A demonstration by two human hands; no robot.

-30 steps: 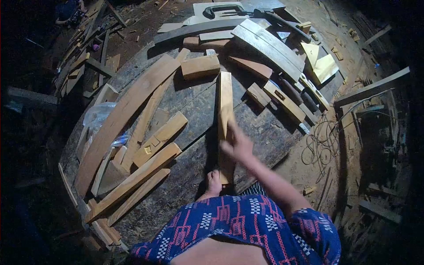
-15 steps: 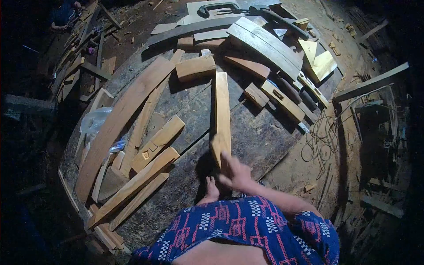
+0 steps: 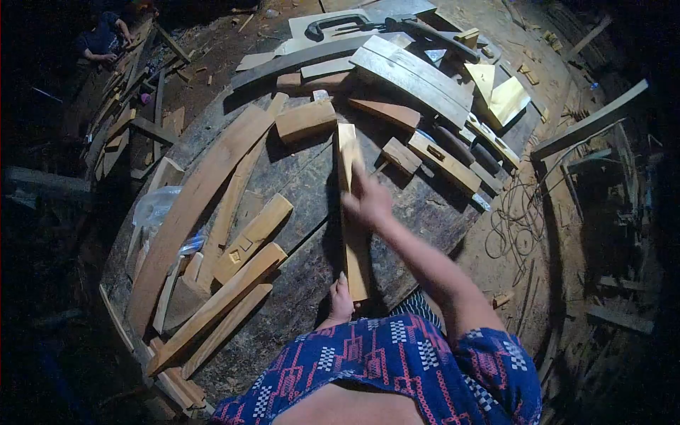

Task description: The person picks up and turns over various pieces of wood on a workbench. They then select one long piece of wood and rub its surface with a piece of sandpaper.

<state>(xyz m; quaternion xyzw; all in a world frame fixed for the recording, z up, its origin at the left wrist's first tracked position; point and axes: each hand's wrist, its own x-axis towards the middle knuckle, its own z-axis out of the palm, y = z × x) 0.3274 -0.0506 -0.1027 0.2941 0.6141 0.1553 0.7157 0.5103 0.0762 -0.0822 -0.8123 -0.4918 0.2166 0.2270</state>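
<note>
A long pale wooden bar (image 3: 356, 258) points away from my body in the middle of the workbench. My left hand (image 3: 341, 300) has its fingers closed against the left side of the bar's near end. Over the upper half of the bar is my right hand (image 3: 367, 195), partly blurred, its fingers reaching toward the far end; whether they hold anything is unclear. Just beyond the bar's far end lies a thick wooden block (image 3: 306, 121).
Long boards (image 3: 191, 202) and a notched wooden piece (image 3: 253, 239) lie at the left. Beyond are a metal-grey plank (image 3: 414, 78) and a clamp (image 3: 340, 25). A wooden plane (image 3: 445, 164) rests at the right. Another person (image 3: 103, 39) is far back left.
My right hand has moved away from my body along the bar, from its near part toward its far end. The view has shifted slightly, and my left hand shows more clearly.
</note>
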